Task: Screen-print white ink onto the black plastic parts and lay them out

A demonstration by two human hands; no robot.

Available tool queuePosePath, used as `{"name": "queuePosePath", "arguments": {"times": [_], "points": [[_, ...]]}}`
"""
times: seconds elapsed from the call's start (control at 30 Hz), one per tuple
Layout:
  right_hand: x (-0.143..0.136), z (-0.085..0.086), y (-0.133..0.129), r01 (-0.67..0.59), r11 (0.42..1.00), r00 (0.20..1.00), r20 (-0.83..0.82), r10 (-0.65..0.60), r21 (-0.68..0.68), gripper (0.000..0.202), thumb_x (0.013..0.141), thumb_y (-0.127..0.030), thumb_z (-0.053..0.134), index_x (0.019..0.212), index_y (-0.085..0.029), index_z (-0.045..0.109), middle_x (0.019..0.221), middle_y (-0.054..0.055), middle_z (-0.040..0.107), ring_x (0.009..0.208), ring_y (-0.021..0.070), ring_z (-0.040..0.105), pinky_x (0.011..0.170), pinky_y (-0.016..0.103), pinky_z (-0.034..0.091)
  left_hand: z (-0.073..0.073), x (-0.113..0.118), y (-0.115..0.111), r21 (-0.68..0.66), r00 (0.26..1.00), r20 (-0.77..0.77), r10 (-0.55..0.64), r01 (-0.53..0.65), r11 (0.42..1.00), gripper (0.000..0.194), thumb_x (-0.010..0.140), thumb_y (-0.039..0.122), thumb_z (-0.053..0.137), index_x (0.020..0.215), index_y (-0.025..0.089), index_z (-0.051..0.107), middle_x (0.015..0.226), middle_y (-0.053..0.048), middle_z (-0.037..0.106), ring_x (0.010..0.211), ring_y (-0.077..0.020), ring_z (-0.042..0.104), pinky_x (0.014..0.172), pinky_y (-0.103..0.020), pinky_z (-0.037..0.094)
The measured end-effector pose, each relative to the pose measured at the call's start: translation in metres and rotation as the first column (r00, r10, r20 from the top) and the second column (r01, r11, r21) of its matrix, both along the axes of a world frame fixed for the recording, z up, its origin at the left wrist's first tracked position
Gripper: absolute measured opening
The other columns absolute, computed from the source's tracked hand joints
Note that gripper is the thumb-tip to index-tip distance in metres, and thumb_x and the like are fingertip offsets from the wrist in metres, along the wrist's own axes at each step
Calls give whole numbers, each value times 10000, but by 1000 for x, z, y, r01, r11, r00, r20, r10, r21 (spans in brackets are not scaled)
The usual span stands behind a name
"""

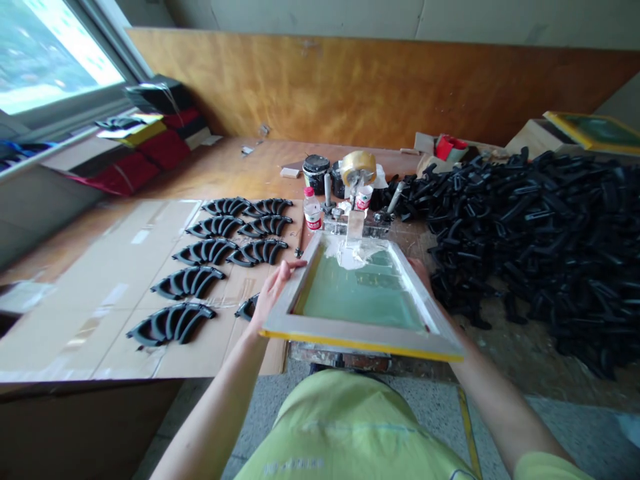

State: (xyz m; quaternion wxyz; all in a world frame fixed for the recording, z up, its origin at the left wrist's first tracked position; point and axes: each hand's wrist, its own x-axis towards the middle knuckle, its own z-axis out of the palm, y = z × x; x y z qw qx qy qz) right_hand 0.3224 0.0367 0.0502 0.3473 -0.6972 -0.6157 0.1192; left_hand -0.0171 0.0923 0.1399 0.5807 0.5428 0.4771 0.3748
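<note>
A screen printing frame with green mesh is tilted in front of me, its far end at a metal clamp. White ink or paste is smeared over the far part of the mesh. My left hand grips the frame's left side, fingers along the edge. On the opposite side my right hand holds the frame's edge, with most of its fingers hidden behind it. Just left of my left hand, a curved black plastic part lies partly covered.
Rows of curved black parts lie on a cardboard sheet at left. A big heap of black pieces fills the right. Beyond the frame stand a red-capped bottle, a black tub and a tape roll.
</note>
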Motion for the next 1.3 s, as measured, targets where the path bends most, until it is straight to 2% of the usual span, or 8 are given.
{"name": "queuePosePath", "arguments": {"times": [0.1, 0.2, 0.4, 0.6, 0.8, 0.97, 1.1, 1.3], "points": [[8, 23, 23, 101, 983, 986, 115, -119, 152, 304, 880, -204, 508, 1139, -123, 644, 1162, 106, 618, 1092, 222, 570, 981, 344, 448, -40, -12, -14, -132, 994, -94, -47, 35, 991, 605, 767, 599, 594, 1200, 179, 637, 837, -24, 681, 669, -151, 589, 566, -217, 433], [-22, 43, 62, -51, 980, 957, 289, -7, 194, 532, 796, -193, 657, 1308, -152, 518, 1387, 138, 437, 1258, 277, 436, 1072, 418, 366, -86, -13, -19, -199, 996, -72, -53, 38, 979, 745, 749, 553, 637, 1390, 213, 465, 763, -1, 663, 635, -146, 595, 567, -219, 444], [-77, 47, 100, -135, 972, 856, 470, 213, -194, 297, 798, -172, 643, 1087, -131, 587, 1033, 126, 635, 970, 262, 571, 817, 345, 453, -130, -11, -17, -171, 990, -139, -23, -1, 985, 722, 763, 544, 618, 1390, 217, 471, 831, -21, 691, 718, -169, 631, 657, -254, 490], [-83, 24, 50, -295, 915, 785, 477, 395, -274, 162, 807, -59, 510, 889, -152, 614, 907, 95, 648, 875, 208, 577, 754, 283, 412, -137, -14, -16, -154, 989, -146, -34, 12, 988, 676, 782, 558, 594, 1356, 209, 513, 1014, -61, 704, 905, -207, 644, 773, -279, 498], [-69, 30, 33, -560, 789, 688, 388, 613, -254, 100, 812, -106, 551, 833, -176, 619, 831, 46, 629, 794, 179, 565, 689, 264, 392, -138, -14, -16, -162, 985, -168, -31, 3, 987, 681, 772, 573, 595, 1342, 206, 527, 994, -55, 711, 867, -199, 649, 754, -278, 502], [-73, 17, 38, -414, 905, 810, 414, 415, -98, 191, 806, -46, 503, 896, -164, 624, 898, 74, 636, 891, 207, 557, 770, 298, 417, -132, -15, -16, -157, 982, -185, -38, 9, 987, 666, 783, 570, 583, 1345, 217, 520, 892, -37, 711, 761, -177, 643, 664, -255, 492], [-75, 8, 20, -494, 865, 772, 412, 484, -91, 248, 833, -58, 475, 991, -159, 637, 966, 92, 647, 958, 221, 558, 837, 322, 430, -124, -14, -18, -188, 993, -114, -31, 9, 982, 683, 775, 548, 607, 1357, 206, 503, 812, -30, 694, 666, -161, 626, 591, -236, 471], [-74, 48, 64, -289, 952, 897, 319, 307, -105, 332, 856, -308, 625, 1185, -264, 608, 1012, 41, 670, 889, 209, 607, 768, 296, 449, -83, -13, -18, -260, 996, -74, -44, 24, 965, 719, 743, 526, 659, 1369, 219, 486, 767, -7, 673, 618, -148, 607, 536, -217, 446]]}}
